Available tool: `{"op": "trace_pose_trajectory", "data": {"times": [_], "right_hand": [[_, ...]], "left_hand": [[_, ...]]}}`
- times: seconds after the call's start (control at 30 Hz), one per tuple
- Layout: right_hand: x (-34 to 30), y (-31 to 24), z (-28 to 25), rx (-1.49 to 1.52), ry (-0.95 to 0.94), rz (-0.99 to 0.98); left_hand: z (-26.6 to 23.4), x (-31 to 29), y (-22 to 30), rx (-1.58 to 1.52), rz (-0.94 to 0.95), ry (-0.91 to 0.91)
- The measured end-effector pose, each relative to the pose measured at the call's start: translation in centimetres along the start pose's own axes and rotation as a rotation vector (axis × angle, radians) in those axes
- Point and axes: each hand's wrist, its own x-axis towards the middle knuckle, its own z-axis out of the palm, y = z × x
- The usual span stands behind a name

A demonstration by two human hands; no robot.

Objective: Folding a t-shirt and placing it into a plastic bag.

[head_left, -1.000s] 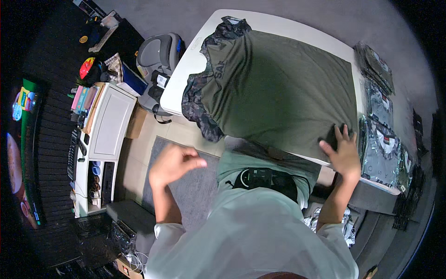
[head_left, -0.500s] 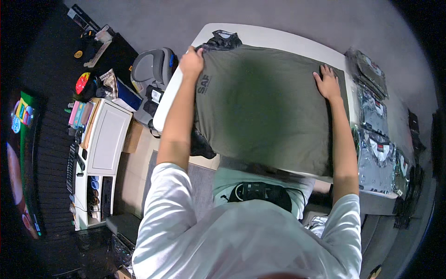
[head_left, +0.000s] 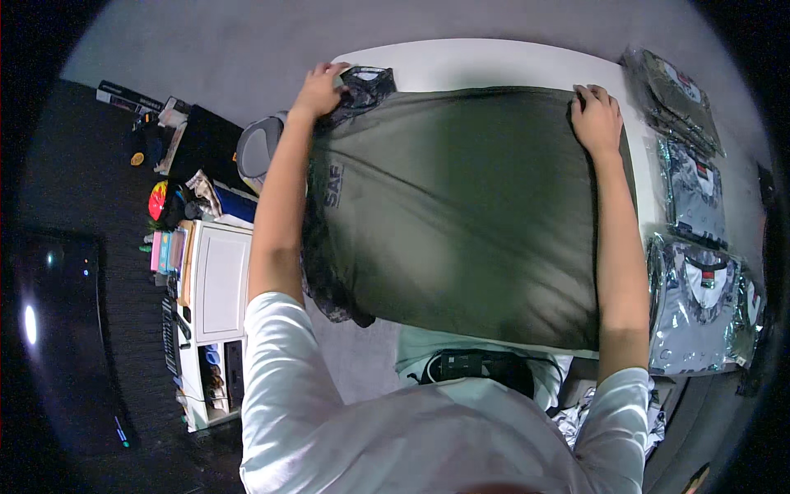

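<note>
A dark olive T-shirt [head_left: 461, 206] with a dark mottled sleeve [head_left: 368, 86] lies spread over the white table, its printed chest towards the left. My left hand [head_left: 318, 90] is closed on the cloth at the far left corner, beside that sleeve. At the far right corner my right hand [head_left: 597, 122] has its fingers bent over the shirt's edge and gripping it; the fingertips are partly hidden. Diagonal creases run across the shirt from the upper left. Its near edge hangs by my waist, and more mottled cloth [head_left: 333, 300] droops at the near left.
Bagged folded shirts [head_left: 691, 193] line the right side of the white table [head_left: 485, 62]. A grey chair [head_left: 262, 146] stands at the left, by a white cabinet [head_left: 222, 280] with boxes and a keyboard. A dark screen [head_left: 62, 329] is at the far left.
The shirt has shifted left and its far edge is pulled straighter, with new diagonal creases. My left hand has moved left; the right hand's flat fingers have bent at the edge.
</note>
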Motion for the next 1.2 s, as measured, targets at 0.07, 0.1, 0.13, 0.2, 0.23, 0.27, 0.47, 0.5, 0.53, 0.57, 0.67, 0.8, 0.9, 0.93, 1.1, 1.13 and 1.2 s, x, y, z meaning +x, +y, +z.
{"op": "trace_pose_trajectory", "data": {"times": [0.07,0.1,0.13,0.2,0.23,0.27,0.47,0.5,0.53,0.57,0.67,0.8,0.9,0.93,1.1,1.13,1.2], "right_hand": [[-0.4,0.8,0.3,0.044,0.021,0.014],[-0.1,0.3,0.2,0.054,0.031,0.010],[-0.1,-0.1,0.5,0.093,0.022,0.002],[0.2,-0.2,0.8,0.146,0.044,-0.004],[0.3,0.2,0.7,0.121,0.041,0.010],[0.4,0.5,0.6,0.117,0.028,0.058],[1.6,1.1,0.3,0.051,-0.002,0.180],[1.9,1.1,0.3,0.024,-0.006,0.206],[1.9,1.4,0.4,-0.012,-0.017,0.240],[1.8,1.8,0.4,-0.025,-0.023,0.242],[2.1,2.6,0.8,-0.052,-0.044,0.241],[2.5,2.2,0.7,-0.059,-0.071,0.222],[2.5,2.7,1.2,-0.057,-0.040,0.208],[2.6,2.2,1.1,-0.049,-0.048,0.201],[3.1,2.3,1.0,-0.026,-0.079,0.208],[3.0,2.6,1.1,-0.020,-0.078,0.204],[2.8,2.7,1.3,0.020,-0.054,0.188]], "left_hand": [[2.4,1.8,1.1,0.088,0.045,-0.008],[2.6,2.9,-0.2,0.026,-0.020,-0.069],[2.9,4.6,-0.7,-0.047,-0.075,-0.124],[4.5,7.5,0.0,-0.048,-0.255,-0.124],[5.7,8.8,1.2,-0.046,-0.442,-0.139],[7.0,9.5,2.4,-0.031,-0.510,-0.038],[8.9,12.1,0.9,-0.213,-0.514,0.371],[8.7,12.2,0.4,-0.229,-0.427,0.460],[8.7,12.5,1.2,-0.313,-0.388,0.525],[9.2,12.2,2.1,-0.325,-0.390,0.518],[8.2,11.6,1.9,-0.568,-0.208,0.736],[6.7,9.8,1.4,-0.436,-0.364,0.663],[4.4,9.5,4.2,-0.170,-0.224,0.780],[3.4,9.2,4.6,-0.236,-0.180,0.685],[0.0,4.4,9.0,-0.307,-0.189,0.359],[-0.6,2.7,9.3,-0.300,-0.192,0.361],[-1.7,-1.6,9.4,-0.445,-0.198,0.256]]}}
